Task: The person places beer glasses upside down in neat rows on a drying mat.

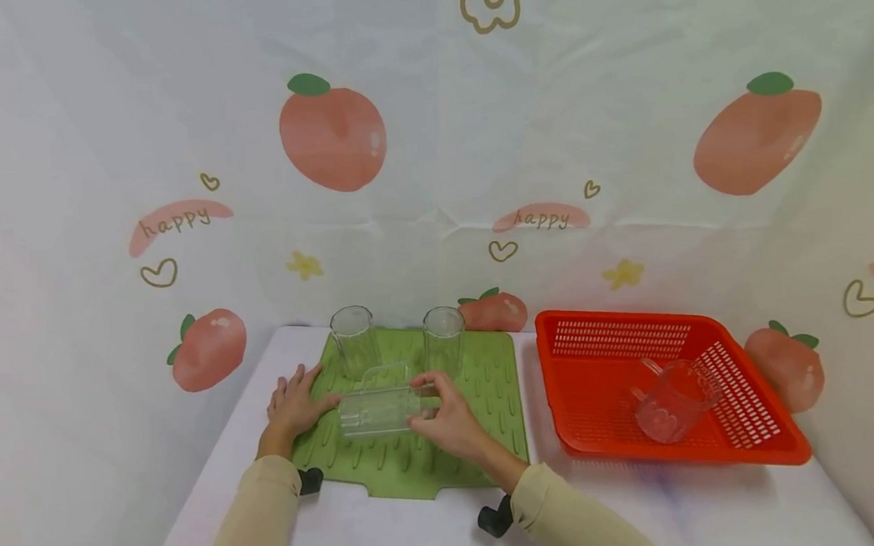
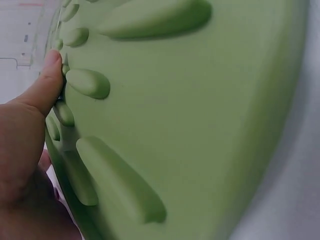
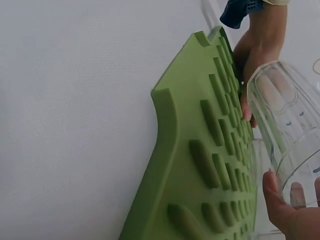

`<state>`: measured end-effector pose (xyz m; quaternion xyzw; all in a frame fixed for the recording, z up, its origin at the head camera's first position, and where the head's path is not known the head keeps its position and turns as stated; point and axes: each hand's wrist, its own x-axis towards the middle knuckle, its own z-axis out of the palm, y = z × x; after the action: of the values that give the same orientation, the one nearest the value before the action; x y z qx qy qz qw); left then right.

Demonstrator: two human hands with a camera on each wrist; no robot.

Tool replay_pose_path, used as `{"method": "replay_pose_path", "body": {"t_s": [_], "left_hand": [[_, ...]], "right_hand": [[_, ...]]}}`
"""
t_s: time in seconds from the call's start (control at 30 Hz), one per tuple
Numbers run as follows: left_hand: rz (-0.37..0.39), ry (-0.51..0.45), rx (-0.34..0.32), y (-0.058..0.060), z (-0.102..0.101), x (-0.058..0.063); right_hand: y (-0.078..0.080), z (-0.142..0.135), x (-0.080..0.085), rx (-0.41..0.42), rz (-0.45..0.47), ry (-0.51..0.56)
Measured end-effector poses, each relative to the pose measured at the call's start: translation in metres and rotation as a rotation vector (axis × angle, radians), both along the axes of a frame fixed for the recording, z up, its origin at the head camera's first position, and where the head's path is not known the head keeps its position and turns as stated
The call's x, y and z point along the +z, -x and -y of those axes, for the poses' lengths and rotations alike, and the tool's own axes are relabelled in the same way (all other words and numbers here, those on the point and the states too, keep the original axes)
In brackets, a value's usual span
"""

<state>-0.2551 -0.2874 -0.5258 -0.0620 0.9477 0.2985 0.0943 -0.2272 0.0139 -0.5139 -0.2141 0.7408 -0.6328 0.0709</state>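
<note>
My right hand [image 1: 449,418] grips a clear glass mug [image 1: 379,412] by one end, between thumb and fingers. The mug lies sideways over the green drying mat [image 1: 491,420], its handle toward the back; whether it touches the mat, I cannot tell. The right wrist view shows the mug's faceted wall [image 3: 285,105] and a thumb against it. My left hand [image 1: 295,407] rests at the mat's left edge with fingers spread and thumb pointing toward the mug. Two more clear glasses, a left one [image 1: 355,345] and a right one [image 1: 444,343], stand upright at the mat's back.
A red plastic basket [image 1: 605,446] with slotted walls stands right of the mat. Inside it a clear glass mug [image 1: 671,409] leans tilted. The white table [image 1: 452,527] extends in front, and a printed cloth [image 1: 430,156] hangs behind.
</note>
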Motion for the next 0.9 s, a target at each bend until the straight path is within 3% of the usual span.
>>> {"method": "replay_pose_path", "body": {"t_s": [0.2,0.53,0.9], "left_hand": [[-0.002,0.011,0.007,0.002,0.001,-0.003],[0.003,0.006,0.008,0.004,0.003,-0.001],[0.015,-0.214,-0.004,0.002,0.023,0.010]], "right_hand": [[0.000,0.005,-0.002,0.031,0.002,0.016],[0.001,0.015,-0.009,0.050,-0.074,0.037],[0.002,0.023,-0.011,0.013,-0.042,0.025]]}}
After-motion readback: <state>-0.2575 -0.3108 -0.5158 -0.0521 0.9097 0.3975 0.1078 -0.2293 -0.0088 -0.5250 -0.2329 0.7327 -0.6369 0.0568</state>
